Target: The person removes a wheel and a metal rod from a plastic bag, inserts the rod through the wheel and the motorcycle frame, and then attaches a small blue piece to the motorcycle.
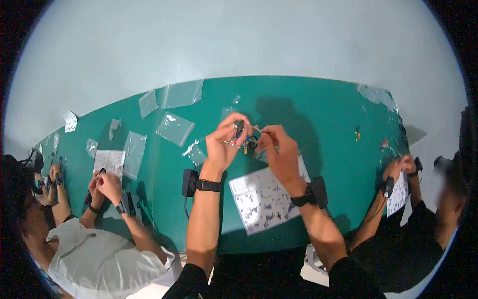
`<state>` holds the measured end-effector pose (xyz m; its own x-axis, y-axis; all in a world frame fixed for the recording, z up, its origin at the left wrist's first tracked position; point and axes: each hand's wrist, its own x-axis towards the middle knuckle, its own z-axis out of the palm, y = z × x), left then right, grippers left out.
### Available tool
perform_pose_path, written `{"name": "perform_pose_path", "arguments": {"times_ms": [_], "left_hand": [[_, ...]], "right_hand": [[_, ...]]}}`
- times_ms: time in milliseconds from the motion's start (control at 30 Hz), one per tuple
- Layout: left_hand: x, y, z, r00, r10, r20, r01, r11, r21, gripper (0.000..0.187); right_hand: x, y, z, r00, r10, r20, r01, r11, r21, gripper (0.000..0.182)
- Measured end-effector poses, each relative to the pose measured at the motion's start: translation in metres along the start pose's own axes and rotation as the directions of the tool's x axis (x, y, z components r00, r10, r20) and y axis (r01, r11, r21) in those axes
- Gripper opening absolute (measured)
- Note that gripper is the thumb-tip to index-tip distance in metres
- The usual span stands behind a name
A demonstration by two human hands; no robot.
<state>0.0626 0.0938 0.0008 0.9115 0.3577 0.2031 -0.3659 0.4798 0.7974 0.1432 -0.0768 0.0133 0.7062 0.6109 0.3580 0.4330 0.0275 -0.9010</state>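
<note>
Currently, the left hand (225, 142) holds the small assembly (238, 133) above the green table (174, 209), inboard of its far edge; the right hand (280, 152) pinches narrowly alongside, its contents indistinct.

L hand (226, 141) & R hand (280, 152) close together — fingers curled, forearms angled up & inward.

Looks forward and down from the head, from just above and behind the left hand (224, 144) and right hand (283, 154); takes in, wide and curved, the green table (169, 199), with people (99, 254) at both sides.
</note>
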Motion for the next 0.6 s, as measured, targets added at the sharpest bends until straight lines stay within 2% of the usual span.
{"name": "perform_pose_path", "arguments": {"times_ms": [100, 200, 300, 400, 467, 600], "left_hand": [[0.026, 0.0, -0.025, 0.999, -0.034, -0.015, 0.034, 0.999, -0.013, 0.042], [0.042, 0.014, -0.031, 1.0, 0.0, -0.027, 0.0, 1.0, 0.023, 0.041], [0.05, 0.02, -0.031, 0.997, 0.066, -0.049, -0.064, 0.997, 0.035, 0.041], [0.052, 0.013, -0.026, 0.989, 0.105, -0.104, -0.111, 0.993, -0.05, 0.038], [0.053, 0.008, -0.025, 0.982, 0.146, -0.119, -0.16, 0.98, -0.116, 0.035], [0.055, 0.011, -0.006, 0.986, 0.107, -0.128, -0.136, 0.96, -0.245, 0.033]], "right_hand": [[0.031, 0.005, 0.015, 1.0, 0.011, 0.014, -0.012, 0.997, 0.075, 0.011], [0.066, 0.013, 0.024, 0.994, -0.107, -0.034, 0.11, 0.991, 0.076, 0.012], [0.085, 0.02, 0.026, 0.997, -0.068, 0.044, 0.064, 0.993, 0.1, 0.011], [0.091, 0.014, 0.016, 0.994, -0.096, 0.056, 0.095, 0.995, 0.023, 0.01], [0.092, 0.012, 0.006, 0.989, -0.089, 0.122, 0.094, 0.995, -0.03, 0.012], [0.091, -0.004, -0.004, 0.976, -0.11, 0.185, 0.137, 0.981, -0.136, 0.016]]}}
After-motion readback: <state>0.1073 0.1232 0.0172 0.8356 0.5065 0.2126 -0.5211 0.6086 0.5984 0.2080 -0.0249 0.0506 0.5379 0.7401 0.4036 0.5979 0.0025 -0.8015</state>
